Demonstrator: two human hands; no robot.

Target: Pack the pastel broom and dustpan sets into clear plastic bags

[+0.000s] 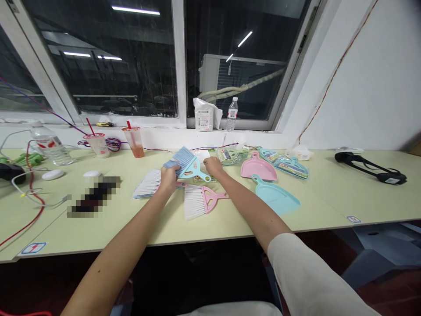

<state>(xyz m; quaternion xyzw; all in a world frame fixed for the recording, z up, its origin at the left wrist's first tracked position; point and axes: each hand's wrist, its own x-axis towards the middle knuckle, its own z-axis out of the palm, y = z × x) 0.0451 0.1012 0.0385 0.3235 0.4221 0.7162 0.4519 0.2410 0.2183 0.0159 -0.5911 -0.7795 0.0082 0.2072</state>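
Brush [188, 163] with a blue handle is held in the left hand's [169, 179] grip, above the middle of the bench [324, 202]. The right hand [213, 167] is bent near the back edge; whether its grip holds anything, I cannot tell. A pink brush [205, 200] lies nearer the front edge, left of a blue dustpan [276, 197]. Wrapped sets [292, 167] toward the back edge carry labels too small to read. A blue-bordered sticker [33, 248] with a red mark sits by the front edge, far left.

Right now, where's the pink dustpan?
Head view, right of centre: the pink dustpan lies on the table just beyond the loose blue dustpan, to the right of the right hand.
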